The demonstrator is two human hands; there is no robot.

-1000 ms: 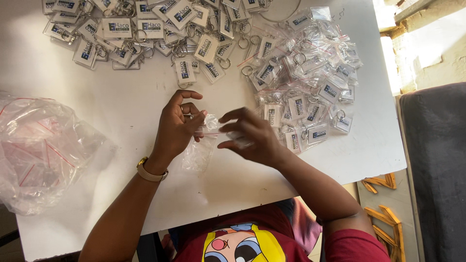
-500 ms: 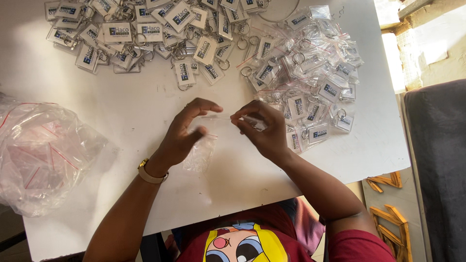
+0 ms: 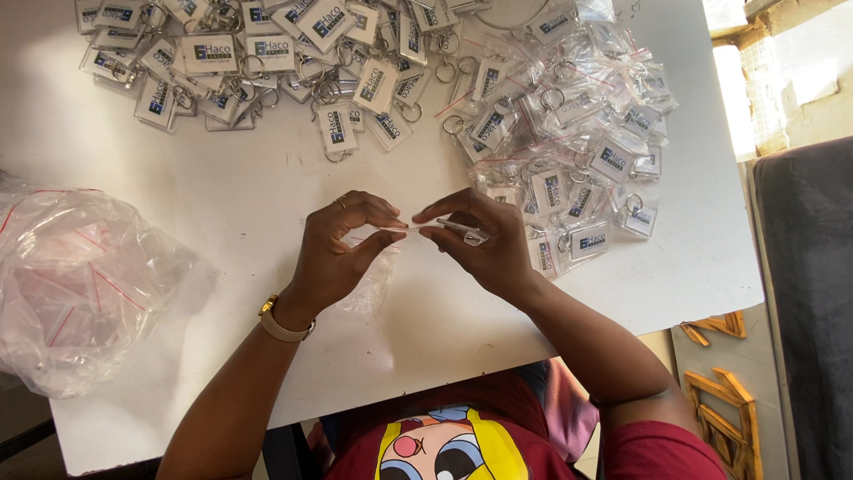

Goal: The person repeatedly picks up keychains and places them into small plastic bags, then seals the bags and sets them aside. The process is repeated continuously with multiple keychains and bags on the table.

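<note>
While the head camera looks down on the white table (image 3: 267,204), the left hand (image 3: 333,253) and the right hand (image 3: 484,240) meet just above its near middle, both pinching a small clear zip bag (image 3: 404,229) stretched between them by its top edge. The left thumb and forefinger are pressed together on one end of that edge; the right fingertips close on the other end, where a flat keyring tag (image 3: 469,234) seems to sit, though the fingers hide most of it. The bag looks thin, limp and very light, likely slippery film that crumples, so its stiffer sealed strip is the sensible place to grip; the tag is probably rigid plastic, best held by its flat faces. Beyond the hands lie a heap of unbagged keyring tags (image 3: 267,53) and, to the right, a pile of bagged tags (image 3: 577,133). At the left edge sits a large sack of empty bags (image 3: 80,284).
</note>
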